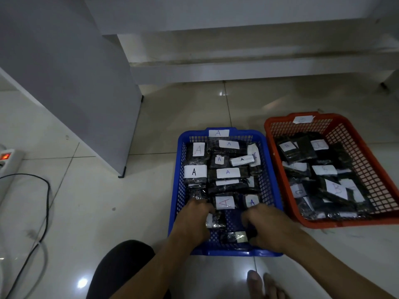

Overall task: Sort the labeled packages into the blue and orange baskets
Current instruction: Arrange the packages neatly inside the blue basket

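Note:
A blue basket (272,169) tagged "A" sits on the floor, filled with several black packages bearing white "A" labels (228,172). To its right stands an orange basket (367,160) holding several black packages with "B" labels (336,188). Both hands reach into the near end of the blue basket. My left hand (192,221) curls its fingers round a black package (216,221) at the basket's near left. My right hand (267,225) curls over another black package (251,233) at the near right; its fingertips are hidden.
A grey cabinet panel (90,100) stands to the left of the baskets, with a low white shelf behind. A power strip (8,160) with a red light and a black cable (43,203) lie at far left. My knee (121,268) and foot (263,283) are near.

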Demonstrator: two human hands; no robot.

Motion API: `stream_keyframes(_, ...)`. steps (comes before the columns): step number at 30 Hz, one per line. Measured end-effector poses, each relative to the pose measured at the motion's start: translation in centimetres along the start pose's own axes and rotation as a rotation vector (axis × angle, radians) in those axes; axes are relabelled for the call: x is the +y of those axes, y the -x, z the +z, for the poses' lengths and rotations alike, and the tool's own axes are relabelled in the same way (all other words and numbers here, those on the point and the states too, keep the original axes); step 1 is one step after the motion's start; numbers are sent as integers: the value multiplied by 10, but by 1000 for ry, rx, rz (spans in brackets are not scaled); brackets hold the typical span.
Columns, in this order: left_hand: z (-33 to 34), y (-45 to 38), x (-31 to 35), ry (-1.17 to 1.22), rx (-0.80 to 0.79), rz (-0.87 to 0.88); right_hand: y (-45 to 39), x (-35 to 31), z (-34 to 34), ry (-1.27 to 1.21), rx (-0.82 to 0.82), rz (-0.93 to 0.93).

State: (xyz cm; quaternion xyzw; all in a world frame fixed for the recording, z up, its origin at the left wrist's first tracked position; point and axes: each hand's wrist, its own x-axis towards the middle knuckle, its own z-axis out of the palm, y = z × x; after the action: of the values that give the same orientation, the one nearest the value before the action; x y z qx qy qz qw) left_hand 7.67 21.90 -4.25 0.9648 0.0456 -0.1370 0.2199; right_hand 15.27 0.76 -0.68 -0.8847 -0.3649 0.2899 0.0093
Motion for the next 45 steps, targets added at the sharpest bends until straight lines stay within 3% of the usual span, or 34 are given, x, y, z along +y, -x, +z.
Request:
stream_keyframes(4, -1, 1, 4, -22, -5, -7, -2, 0, 1, 156, 28, -38)
stream_keyframes(14, -5, 2, 7, -28, -46, -29, -4, 4, -2, 168, -46, -103)
stream_keyframes(19, -7, -4, 0, 61, -53, -4, -6, 7, 1, 43, -13, -160)
stream_keyframes(23, -17, -4, 0, 98, -64, 49, -9, -8, 11, -144, 100, -61)
stream_keyframes(26, -34, 2, -7, 164, 45, 109, -9, -11, 19, -221, 171, 106)
stream_keyframes(28, -45, 8, -20, 185, 253, 122, -9, -9, 20, -282, 184, 159)
stream_keyframes(30, -50, 11, -36, 195, 431, 57, -11, -12, 20, -377, 181, 165)
stream_keyframes(32, -51, 13, -48, 344, 515, -136, -14, -18, 23, -507, 156, 162)
stream_keyframes(34, -54, 13, -53, 690, 436, -353, -17, -22, 28, -596, 124, 169)
stream_keyframes(37, -57, 14, -57, 1087, 274, -438, -22, -28, 32, -695, 105, 199)
stream_keyframes(45, -49, 11, -67, 1100, 320, -468, -34, -38, 34, -758, 147, 249)
